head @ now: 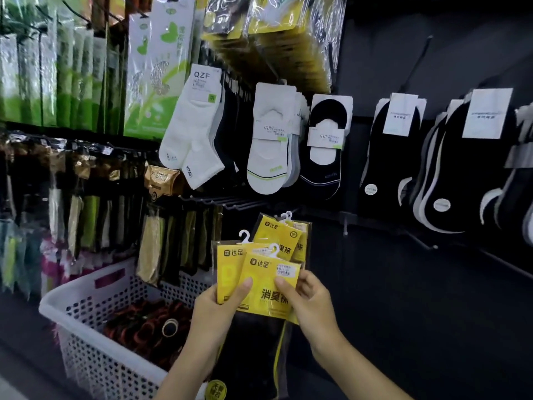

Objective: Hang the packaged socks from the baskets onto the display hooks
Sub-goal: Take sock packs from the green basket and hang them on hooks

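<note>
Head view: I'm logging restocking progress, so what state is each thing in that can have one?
yellow sock packs, fanned out, held in both hands, not yet hung.
left hand, grips the packs, thumb on front.
right hand, pinches the front pack.
white basket, holds dark goods.
display hooks, front ends bare.
white QZF socks, hanging on display.

A dark display wall panel (pixel 389 39) spans the background, crossed by a horizontal black rail (pixel 375 226), with illumination brighter at upper left and dim at right.
</note>
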The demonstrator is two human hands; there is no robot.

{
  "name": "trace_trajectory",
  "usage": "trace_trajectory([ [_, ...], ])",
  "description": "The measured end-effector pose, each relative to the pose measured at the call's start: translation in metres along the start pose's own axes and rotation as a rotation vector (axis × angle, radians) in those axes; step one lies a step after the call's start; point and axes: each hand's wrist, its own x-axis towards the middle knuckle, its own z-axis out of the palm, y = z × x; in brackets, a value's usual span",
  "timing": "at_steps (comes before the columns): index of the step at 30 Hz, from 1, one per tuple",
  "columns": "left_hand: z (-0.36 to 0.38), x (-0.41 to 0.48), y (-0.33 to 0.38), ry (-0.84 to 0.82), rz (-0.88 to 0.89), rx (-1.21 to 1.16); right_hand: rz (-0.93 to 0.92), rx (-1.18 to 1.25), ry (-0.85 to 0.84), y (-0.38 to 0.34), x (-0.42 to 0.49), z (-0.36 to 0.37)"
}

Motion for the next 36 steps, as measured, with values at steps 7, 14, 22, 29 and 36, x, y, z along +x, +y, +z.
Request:
trace_trajectory([
  [7,-0.015,0.006,0.006,0.066,-0.006,0.081,0.005,0.039,-0.007,-0.007,0.011,-0.015],
  [14,-0.047,0.020,0.011,0.204,0.043,0.079,-0.064,0.010,0.116,-0.023,0.041,-0.016],
  [22,-0.074,0.030,0.016,0.266,0.119,-0.007,-0.123,-0.156,0.150,-0.018,0.080,0.002],
  [29,-0.071,0.032,0.016,0.223,0.084,0.017,0.002,-0.154,0.279,0.008,0.107,0.001],
  [36,-0.052,0.031,0.016,0.196,0.057,0.093,0.105,-0.228,0.472,0.023,0.099,-0.017],
])
